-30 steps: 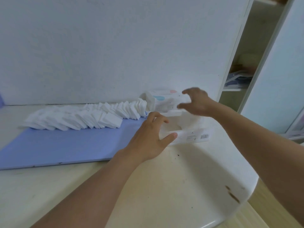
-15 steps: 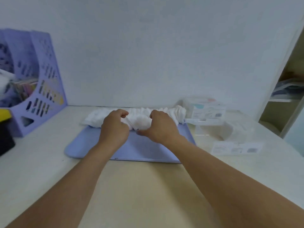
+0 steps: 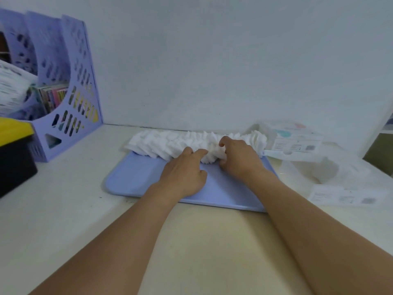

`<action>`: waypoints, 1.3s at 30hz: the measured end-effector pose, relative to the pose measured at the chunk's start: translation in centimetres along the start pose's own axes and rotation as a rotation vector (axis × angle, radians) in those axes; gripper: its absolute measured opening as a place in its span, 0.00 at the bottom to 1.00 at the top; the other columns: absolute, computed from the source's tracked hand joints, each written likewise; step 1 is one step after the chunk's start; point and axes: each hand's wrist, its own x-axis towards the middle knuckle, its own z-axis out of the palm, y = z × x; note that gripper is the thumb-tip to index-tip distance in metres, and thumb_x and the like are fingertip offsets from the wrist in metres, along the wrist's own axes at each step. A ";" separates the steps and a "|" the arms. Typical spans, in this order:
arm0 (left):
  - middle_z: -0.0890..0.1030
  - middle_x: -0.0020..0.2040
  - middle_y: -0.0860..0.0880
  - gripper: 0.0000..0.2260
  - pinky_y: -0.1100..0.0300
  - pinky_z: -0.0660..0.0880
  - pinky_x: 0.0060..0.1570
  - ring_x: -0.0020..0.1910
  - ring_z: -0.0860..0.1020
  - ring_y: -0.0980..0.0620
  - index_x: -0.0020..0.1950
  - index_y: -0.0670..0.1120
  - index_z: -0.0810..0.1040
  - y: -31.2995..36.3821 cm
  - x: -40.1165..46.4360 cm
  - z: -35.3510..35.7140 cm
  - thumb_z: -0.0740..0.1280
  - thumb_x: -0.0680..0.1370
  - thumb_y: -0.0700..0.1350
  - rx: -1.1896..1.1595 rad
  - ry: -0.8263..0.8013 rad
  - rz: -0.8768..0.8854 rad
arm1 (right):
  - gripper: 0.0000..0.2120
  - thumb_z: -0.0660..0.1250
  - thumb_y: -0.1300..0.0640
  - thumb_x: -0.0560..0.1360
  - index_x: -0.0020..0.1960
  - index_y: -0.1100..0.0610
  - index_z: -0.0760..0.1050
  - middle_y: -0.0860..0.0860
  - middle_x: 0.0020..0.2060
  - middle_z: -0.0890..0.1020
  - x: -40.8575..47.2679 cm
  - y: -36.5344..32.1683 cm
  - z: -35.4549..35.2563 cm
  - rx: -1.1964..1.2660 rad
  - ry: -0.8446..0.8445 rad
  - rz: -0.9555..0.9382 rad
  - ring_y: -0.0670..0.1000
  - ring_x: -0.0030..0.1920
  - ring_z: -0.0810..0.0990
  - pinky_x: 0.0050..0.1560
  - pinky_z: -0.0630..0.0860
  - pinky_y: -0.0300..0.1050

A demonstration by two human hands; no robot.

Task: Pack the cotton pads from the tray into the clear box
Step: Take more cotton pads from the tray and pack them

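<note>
Left hand w/ fingers extended steadies row of white square cotton pads on flat lilac plastic tray; right hand pinches a bunch, prob. for lifting.

The cotton pads are plain white, in a row on a periwinkle-blue tray. The table is off-white. The file rack is lavender, pierced with slotted cutouts — multicoloured spines show inside. The clear box bears white labels with grey print — a yellow-topped black case sits at the left.
</note>
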 end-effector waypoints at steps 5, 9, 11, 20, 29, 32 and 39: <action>0.74 0.49 0.52 0.15 0.57 0.73 0.42 0.44 0.76 0.51 0.64 0.51 0.73 1.0 0.3 -0.9 0.68 0.78 0.48 -0.421 0.208 -0.142 | 0.05 0.68 0.63 0.72 0.48 0.58 0.75 0.55 0.40 0.81 -0.9 0.4 -2.3 0.284 0.256 0.046 0.57 0.41 0.78 0.39 0.70 0.47; 0.83 0.51 0.44 0.18 0.52 0.82 0.39 0.43 0.84 0.47 0.57 0.48 0.80 4.0 -0.3 -2.7 0.73 0.73 0.56 -1.338 0.008 -0.338 | 0.15 0.68 0.70 0.74 0.57 0.57 0.79 0.59 0.45 0.84 -2.9 -0.1 -6.6 1.205 -0.013 0.128 0.56 0.41 0.85 0.39 0.82 0.46; 0.86 0.51 0.43 0.19 0.53 0.83 0.40 0.46 0.86 0.42 0.58 0.45 0.82 4.9 -1.0 -2.9 0.76 0.72 0.54 -1.516 -0.149 -0.259 | 0.16 0.68 0.70 0.75 0.61 0.58 0.78 0.59 0.46 0.85 -4.3 0.3 -7.0 1.276 -0.103 0.098 0.57 0.44 0.85 0.44 0.83 0.48; 0.87 0.47 0.39 0.08 0.60 0.82 0.43 0.47 0.86 0.45 0.59 0.39 0.81 6.7 -1.7 -1.6 0.69 0.80 0.37 -1.364 -0.050 -0.177 | 0.08 0.73 0.54 0.77 0.56 0.52 0.83 0.52 0.50 0.85 -5.0 1.1 -6.4 0.951 0.153 -0.012 0.49 0.40 0.81 0.40 0.76 0.37; 0.87 0.47 0.40 0.05 0.61 0.82 0.42 0.47 0.87 0.45 0.55 0.39 0.82 6.6 -1.7 -1.4 0.68 0.80 0.38 -1.378 -0.075 -0.263 | 0.06 0.73 0.60 0.76 0.47 0.64 0.82 0.58 0.41 0.84 -4.9 1.3 -6.0 1.074 0.192 0.049 0.48 0.37 0.77 0.39 0.74 0.39; 0.86 0.48 0.37 0.08 0.59 0.83 0.41 0.47 0.86 0.43 0.56 0.36 0.80 6.4 -1.4 -1.4 0.63 0.83 0.37 -1.512 -0.063 -0.337 | 0.04 0.73 0.62 0.74 0.41 0.59 0.81 0.51 0.33 0.78 -4.5 1.9 -7.2 1.379 0.195 0.242 0.48 0.35 0.75 0.33 0.71 0.39; 0.85 0.55 0.38 0.14 0.53 0.83 0.47 0.53 0.85 0.40 0.63 0.38 0.79 7.0 -1.5 -1.6 0.58 0.84 0.39 -1.607 -0.122 -0.276 | 0.02 0.73 0.60 0.74 0.42 0.56 0.82 0.49 0.35 0.81 -5.1 1.5 -6.2 1.282 -0.151 0.244 0.46 0.35 0.78 0.39 0.75 0.40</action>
